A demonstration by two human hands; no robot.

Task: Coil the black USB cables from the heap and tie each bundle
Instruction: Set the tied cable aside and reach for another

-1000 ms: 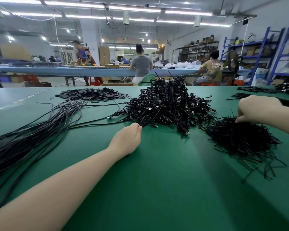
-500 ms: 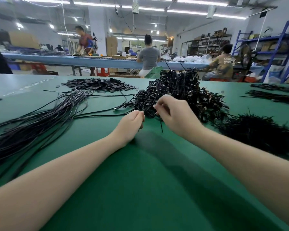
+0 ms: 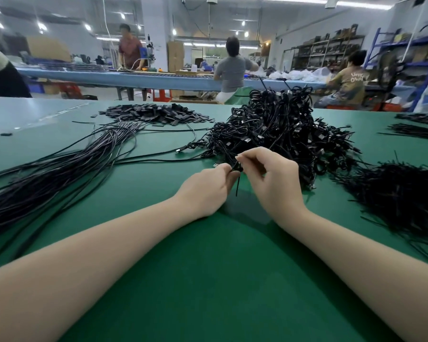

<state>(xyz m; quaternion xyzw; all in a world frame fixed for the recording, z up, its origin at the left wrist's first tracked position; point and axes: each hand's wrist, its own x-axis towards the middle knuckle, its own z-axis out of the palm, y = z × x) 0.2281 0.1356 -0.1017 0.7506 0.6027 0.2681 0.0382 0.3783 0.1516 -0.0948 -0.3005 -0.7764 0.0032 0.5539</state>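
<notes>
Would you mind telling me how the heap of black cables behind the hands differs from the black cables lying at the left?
The tall heap of coiled black cables is piled high; the long loose black cables lie flat on the green table mat.
The heap's cables are looped into small bundles; the loose cables run stretched out, side by side.
The heap sits just behind both hands; the loose cables lie off to the left.
Both are thin and black.
</notes>
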